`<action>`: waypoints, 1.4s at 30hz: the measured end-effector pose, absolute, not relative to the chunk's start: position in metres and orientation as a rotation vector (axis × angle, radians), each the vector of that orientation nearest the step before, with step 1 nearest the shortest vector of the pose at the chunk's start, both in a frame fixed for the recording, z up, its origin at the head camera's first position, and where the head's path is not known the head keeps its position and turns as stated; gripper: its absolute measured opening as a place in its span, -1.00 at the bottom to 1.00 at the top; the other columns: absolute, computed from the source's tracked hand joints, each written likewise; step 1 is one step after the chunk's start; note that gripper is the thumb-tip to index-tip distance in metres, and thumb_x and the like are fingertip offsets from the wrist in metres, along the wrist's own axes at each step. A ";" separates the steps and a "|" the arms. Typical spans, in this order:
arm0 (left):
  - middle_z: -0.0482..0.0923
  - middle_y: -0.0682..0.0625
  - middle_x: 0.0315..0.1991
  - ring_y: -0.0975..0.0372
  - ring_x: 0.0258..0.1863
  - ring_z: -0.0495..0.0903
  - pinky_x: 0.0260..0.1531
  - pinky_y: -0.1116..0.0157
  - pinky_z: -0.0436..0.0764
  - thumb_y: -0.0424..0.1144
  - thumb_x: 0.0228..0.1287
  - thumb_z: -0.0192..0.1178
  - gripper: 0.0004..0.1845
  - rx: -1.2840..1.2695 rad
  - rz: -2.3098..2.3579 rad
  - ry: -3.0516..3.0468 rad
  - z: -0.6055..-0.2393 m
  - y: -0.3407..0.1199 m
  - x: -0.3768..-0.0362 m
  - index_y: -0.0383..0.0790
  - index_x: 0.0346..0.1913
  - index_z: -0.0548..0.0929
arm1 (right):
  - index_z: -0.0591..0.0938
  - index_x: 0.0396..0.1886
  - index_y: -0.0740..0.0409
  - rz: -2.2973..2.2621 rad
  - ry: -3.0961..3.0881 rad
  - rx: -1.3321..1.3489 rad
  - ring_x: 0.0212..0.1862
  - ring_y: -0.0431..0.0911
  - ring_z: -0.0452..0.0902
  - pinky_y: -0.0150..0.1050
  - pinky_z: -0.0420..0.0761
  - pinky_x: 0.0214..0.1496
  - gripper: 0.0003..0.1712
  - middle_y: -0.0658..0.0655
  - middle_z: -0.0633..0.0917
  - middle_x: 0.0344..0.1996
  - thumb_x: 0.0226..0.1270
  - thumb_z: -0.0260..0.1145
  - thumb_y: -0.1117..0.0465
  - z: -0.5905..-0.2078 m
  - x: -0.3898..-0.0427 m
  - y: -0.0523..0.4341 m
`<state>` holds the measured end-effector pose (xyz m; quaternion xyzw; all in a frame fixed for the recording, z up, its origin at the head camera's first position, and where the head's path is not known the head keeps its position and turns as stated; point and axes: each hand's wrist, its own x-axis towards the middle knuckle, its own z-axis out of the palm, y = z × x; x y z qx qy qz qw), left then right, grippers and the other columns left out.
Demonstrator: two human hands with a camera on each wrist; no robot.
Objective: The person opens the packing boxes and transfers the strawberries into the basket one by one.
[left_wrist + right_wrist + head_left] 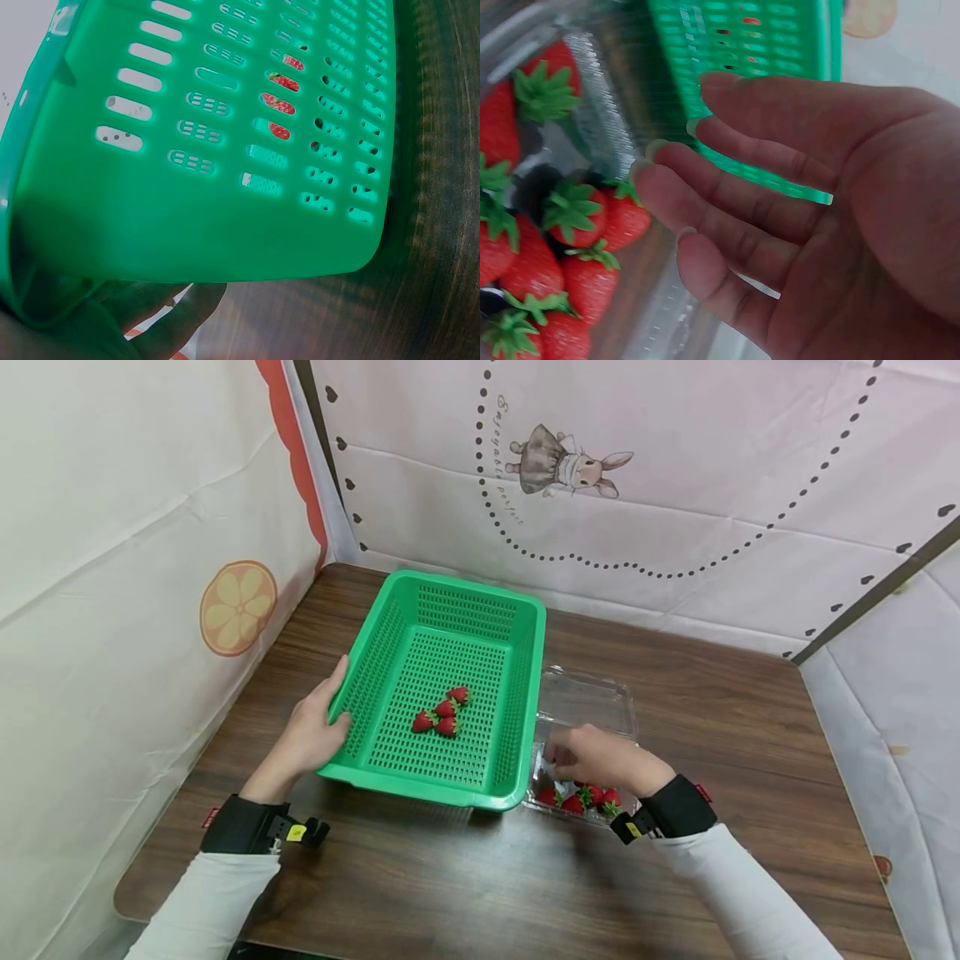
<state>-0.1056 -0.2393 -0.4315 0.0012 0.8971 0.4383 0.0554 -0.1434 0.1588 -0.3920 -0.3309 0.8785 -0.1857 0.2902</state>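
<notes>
A green perforated basket (534,693) stands on the table, with several strawberries (447,727) on its floor. My left hand (313,727) grips the basket's left rim, thumb on the rim and fingers along the outer wall. In the left wrist view, that wall (165,232) fills most of the frame. Over a clear plastic clamshell box (588,697), just right of the basket, hovers my right hand (600,758). Its fingers are loosely bent with nothing between them, palm visible in the right wrist view. Several strawberries (592,285) with green leaves lie in the box.
The box's lid is folded open towards the back. The dark wooden table (720,760) extends to the right and in front. Pale printed cloth walls (675,485) enclose the back and both sides, the left one close to the basket.
</notes>
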 end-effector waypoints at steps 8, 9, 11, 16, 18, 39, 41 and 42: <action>-0.02 -0.28 0.52 -0.10 0.11 0.38 -0.05 0.05 0.43 -0.46 0.38 -0.11 -0.12 0.005 1.334 2.720 -0.433 -0.240 -0.106 0.23 0.53 -0.31 | 0.64 -0.19 0.17 -0.477 2.313 -0.927 -0.34 -0.24 0.52 -0.32 0.51 -0.28 -0.84 0.00 0.65 -0.39 0.26 0.35 0.24 -0.408 -0.139 0.157; -0.03 -0.29 0.52 -0.11 0.12 0.37 -0.03 0.04 0.42 -0.46 0.38 -0.11 -0.12 0.004 1.333 2.720 -0.433 -0.240 -0.106 0.23 0.53 -0.31 | 0.64 -0.20 0.17 -0.474 2.313 -0.929 -0.35 -0.24 0.51 -0.33 0.50 -0.29 -0.85 0.00 0.65 -0.40 0.26 0.35 0.24 -0.409 -0.139 0.157; -0.03 -0.29 0.52 -0.11 0.13 0.37 -0.03 0.03 0.42 -0.46 0.38 -0.12 -0.12 0.003 1.333 2.719 -0.433 -0.240 -0.106 0.24 0.53 -0.31 | 0.64 -0.23 0.17 -0.456 2.316 -0.925 -0.38 -0.26 0.50 -0.33 0.49 -0.31 -0.86 -0.01 0.64 -0.42 0.25 0.36 0.23 -0.412 -0.138 0.157; -0.04 -0.30 0.52 -0.13 0.20 0.31 0.05 -0.04 0.37 -0.46 0.37 -0.12 -0.12 0.011 1.336 2.723 -0.433 -0.240 -0.106 0.22 0.53 -0.31 | 0.65 -0.26 0.13 -0.409 2.315 -0.917 -0.45 -0.28 0.47 -0.33 0.47 -0.36 -0.87 -0.04 0.63 -0.48 0.24 0.37 0.21 -0.419 -0.137 0.156; -0.05 -0.30 0.52 -0.13 0.24 0.28 0.09 -0.06 0.34 -0.46 0.37 -0.12 -0.12 0.015 1.337 2.725 -0.433 -0.240 -0.107 0.21 0.53 -0.31 | 0.67 -0.23 0.13 -0.407 2.309 -0.918 -0.45 -0.27 0.48 -0.33 0.48 -0.35 -0.86 -0.03 0.63 -0.48 0.24 0.37 0.21 -0.422 -0.137 0.156; -0.03 -0.30 0.52 -0.13 0.21 0.30 0.08 -0.06 0.35 -0.46 0.37 -0.12 -0.12 0.023 1.349 2.720 -0.433 -0.241 -0.106 0.22 0.53 -0.31 | 0.74 -0.11 0.17 -0.366 2.304 -0.975 -0.49 -0.27 0.35 -0.42 0.37 -0.45 -0.66 0.01 0.68 -0.48 0.05 0.38 0.40 -0.429 -0.135 0.148; -0.04 -0.30 0.52 -0.13 0.21 0.30 0.08 -0.06 0.35 -0.45 0.37 -0.12 -0.12 0.024 1.350 2.721 -0.433 -0.241 -0.106 0.21 0.53 -0.31 | 0.74 -0.11 0.18 -0.364 2.300 -0.979 -0.46 -0.27 0.41 -0.42 0.42 -0.42 -0.67 0.03 0.72 -0.42 0.06 0.38 0.40 -0.429 -0.135 0.148; -0.04 -0.30 0.52 -0.13 0.22 0.30 0.08 -0.06 0.35 -0.45 0.37 -0.12 -0.12 0.023 1.351 2.720 -0.433 -0.242 -0.106 0.22 0.53 -0.31 | 0.75 -0.12 0.18 -0.361 2.299 -0.984 -0.43 -0.27 0.44 -0.41 0.45 -0.40 -0.68 0.04 0.74 -0.39 0.06 0.38 0.39 -0.428 -0.135 0.148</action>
